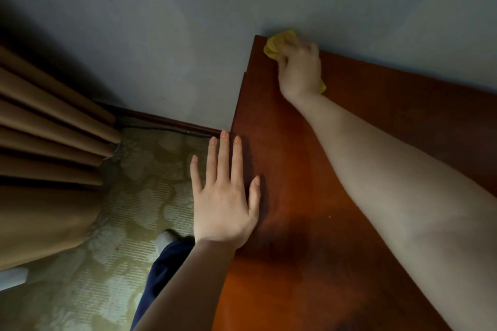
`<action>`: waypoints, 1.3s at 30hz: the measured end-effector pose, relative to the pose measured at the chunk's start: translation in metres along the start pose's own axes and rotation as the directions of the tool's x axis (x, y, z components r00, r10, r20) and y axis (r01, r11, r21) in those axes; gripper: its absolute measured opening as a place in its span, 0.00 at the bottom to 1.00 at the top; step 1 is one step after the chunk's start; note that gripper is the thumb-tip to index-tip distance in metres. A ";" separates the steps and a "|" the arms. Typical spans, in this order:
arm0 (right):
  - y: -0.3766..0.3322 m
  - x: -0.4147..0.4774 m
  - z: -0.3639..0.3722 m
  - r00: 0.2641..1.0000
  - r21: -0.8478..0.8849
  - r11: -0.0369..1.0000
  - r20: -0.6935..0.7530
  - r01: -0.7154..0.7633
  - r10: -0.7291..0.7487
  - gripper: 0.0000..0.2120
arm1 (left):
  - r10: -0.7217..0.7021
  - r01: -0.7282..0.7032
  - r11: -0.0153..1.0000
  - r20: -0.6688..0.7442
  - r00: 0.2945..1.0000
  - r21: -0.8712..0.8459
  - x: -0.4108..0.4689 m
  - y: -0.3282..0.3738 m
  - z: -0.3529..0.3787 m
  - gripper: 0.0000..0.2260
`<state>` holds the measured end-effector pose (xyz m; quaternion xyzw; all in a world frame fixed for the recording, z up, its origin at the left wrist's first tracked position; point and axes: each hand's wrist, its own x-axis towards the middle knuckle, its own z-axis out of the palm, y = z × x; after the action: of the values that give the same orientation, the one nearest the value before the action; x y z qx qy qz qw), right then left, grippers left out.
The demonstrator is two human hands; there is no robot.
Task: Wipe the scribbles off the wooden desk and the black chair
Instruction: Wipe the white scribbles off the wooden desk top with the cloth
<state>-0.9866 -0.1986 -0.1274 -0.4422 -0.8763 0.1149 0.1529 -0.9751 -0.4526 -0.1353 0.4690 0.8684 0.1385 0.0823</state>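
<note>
The right hand [300, 70] grips a bunched yellow cloth [274, 45], fingers curled round it, at 12 o'clock on the wooden desk's [290, 196] far corner against the grey wall [161, 35]. The left hand [226, 196], fingers straight and spread, lies over the desk's edge at 6 o'clock. Brown curtains [48, 142] hang at 9 o'clock over patterned carpet [129, 196].

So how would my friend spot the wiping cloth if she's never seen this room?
Find the reddish wooden desk against the grey wall. At its far corner, the right hand grips a bunched cloth. It is the only bright yellow thing there.
</note>
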 end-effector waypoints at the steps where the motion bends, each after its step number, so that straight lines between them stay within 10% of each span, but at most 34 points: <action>1: -0.007 -0.005 0.002 1.000 0.017 0.999 -0.007 0.028 -0.028 0.18 | -0.001 0.001 1.000 0.003 1.000 0.018 0.000 0.000 0.000 0.29; 21: 0.092 -0.241 -0.085 0.729 0.255 0.755 0.204 0.604 -0.653 0.14 | 0.009 -0.007 0.994 -0.019 1.000 0.112 -0.005 0.001 -0.009 0.29; 39: 0.202 -0.147 -0.097 0.991 0.030 0.999 -0.135 -0.020 0.024 0.16 | 0.181 -0.184 0.981 0.050 0.982 0.068 0.057 0.038 0.005 0.29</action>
<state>-0.7187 -0.1937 -0.1295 -0.4563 -0.8573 0.0988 0.2170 -0.9752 -0.3841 -0.1287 0.5522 0.8242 0.1036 0.0709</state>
